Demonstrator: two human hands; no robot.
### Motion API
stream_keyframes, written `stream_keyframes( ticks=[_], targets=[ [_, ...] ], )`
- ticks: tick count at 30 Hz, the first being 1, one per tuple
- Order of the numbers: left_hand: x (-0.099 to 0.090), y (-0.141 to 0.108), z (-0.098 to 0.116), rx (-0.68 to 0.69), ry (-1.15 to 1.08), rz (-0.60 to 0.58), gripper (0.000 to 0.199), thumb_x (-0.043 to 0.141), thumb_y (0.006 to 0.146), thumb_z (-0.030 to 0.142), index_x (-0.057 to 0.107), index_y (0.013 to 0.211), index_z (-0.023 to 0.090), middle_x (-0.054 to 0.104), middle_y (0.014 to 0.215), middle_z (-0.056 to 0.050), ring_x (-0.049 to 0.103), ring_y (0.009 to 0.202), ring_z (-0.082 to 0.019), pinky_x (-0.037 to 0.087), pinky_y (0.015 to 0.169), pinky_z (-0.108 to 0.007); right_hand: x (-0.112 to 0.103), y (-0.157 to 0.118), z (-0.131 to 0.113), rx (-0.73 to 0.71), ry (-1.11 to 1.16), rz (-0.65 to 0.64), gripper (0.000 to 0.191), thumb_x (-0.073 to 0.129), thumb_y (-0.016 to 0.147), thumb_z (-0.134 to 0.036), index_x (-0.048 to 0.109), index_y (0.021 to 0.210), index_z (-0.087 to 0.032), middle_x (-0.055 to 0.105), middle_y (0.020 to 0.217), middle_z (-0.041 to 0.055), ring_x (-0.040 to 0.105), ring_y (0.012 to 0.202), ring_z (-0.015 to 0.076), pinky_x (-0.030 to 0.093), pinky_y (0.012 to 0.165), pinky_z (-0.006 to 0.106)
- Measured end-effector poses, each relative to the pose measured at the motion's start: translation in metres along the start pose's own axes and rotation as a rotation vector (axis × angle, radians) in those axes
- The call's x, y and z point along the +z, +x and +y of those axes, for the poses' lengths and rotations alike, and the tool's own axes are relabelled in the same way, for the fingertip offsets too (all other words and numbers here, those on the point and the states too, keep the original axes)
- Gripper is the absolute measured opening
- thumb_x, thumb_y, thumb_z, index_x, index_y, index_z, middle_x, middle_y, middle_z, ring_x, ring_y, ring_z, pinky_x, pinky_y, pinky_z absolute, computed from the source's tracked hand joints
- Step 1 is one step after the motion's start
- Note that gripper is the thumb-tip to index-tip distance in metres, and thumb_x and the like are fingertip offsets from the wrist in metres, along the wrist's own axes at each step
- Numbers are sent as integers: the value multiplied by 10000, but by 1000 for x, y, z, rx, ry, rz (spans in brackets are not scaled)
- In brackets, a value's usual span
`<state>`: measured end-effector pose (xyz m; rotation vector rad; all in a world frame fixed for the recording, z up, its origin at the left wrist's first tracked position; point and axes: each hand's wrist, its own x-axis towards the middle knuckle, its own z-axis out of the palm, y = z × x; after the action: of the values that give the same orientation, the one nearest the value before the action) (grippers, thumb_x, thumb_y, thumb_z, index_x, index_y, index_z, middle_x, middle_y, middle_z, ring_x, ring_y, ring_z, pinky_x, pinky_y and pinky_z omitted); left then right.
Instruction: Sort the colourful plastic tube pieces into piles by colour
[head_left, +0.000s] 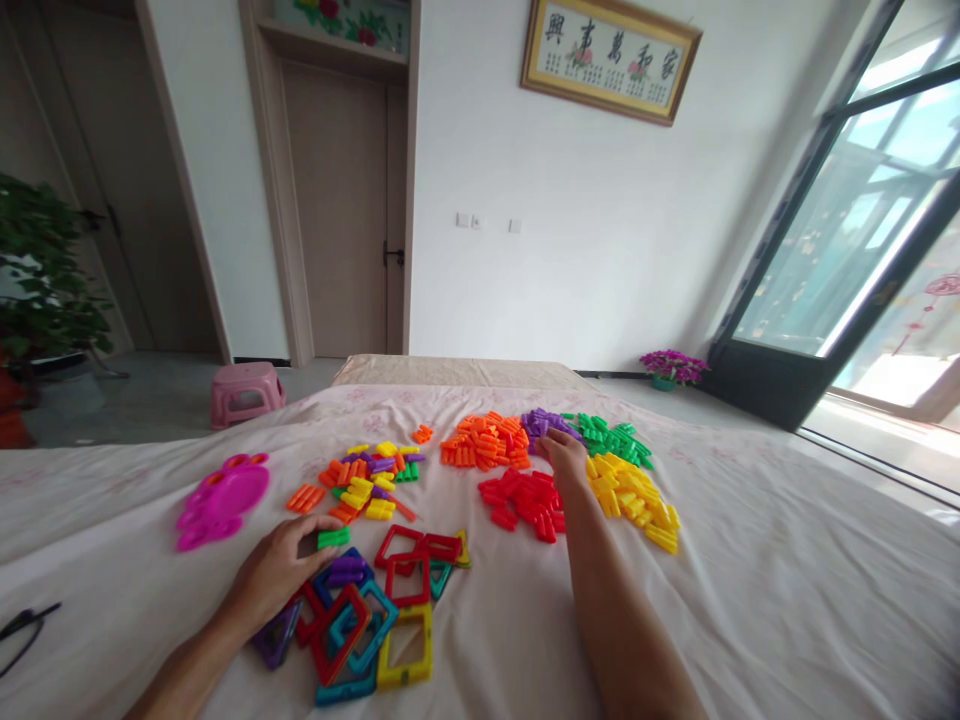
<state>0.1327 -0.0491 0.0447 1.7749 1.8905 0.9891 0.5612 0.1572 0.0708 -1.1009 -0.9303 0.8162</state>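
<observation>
My left hand (281, 565) is closed on a green plastic block (334, 538), just above the near end of a mixed pile of colored blocks (367, 484). Below it lie magnetic tile frames (406, 645) in red, blue, yellow and purple, with a purple block (347, 571) on top. My right hand (564, 452) reaches out to the purple block pile (546, 421), its fingers bent together at the pile's near edge. What those fingers hold, if anything, is hidden. Around that hand sit single-color piles: orange (486, 440), red (525, 502), green (613, 440) and yellow (634, 495).
A pink paw-edged plastic tray (225, 503) lies at the left on the cloth-covered table (757, 580). Thin black-framed glasses or a cord (30, 625) rest at the far left edge. Beyond the table stand a pink stool (247, 393) and a flower pot (664, 382).
</observation>
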Motion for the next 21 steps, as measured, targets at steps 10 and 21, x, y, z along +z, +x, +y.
stream_keyframes(
  ticks=[10,21],
  targets=[
    [1,0,-3,-14,-46,8,357,655,727,443,718,1014,239,731,1103,-30,658,1054,-227,507,933,-299,5,-1,-1,48,60,45,437,673,551,-265,678,967,-132,703,832,48,668,699,169,566,604,268],
    [-1,2,-6,-112,-74,134,365,621,745,457,704,1012,222,732,1098,-41,654,1046,-238,489,922,-316,55,-44,-37,-321,-641,-366,300,538,790,-186,720,1028,-172,739,992,62,675,919,178,499,824,279]
  ],
)
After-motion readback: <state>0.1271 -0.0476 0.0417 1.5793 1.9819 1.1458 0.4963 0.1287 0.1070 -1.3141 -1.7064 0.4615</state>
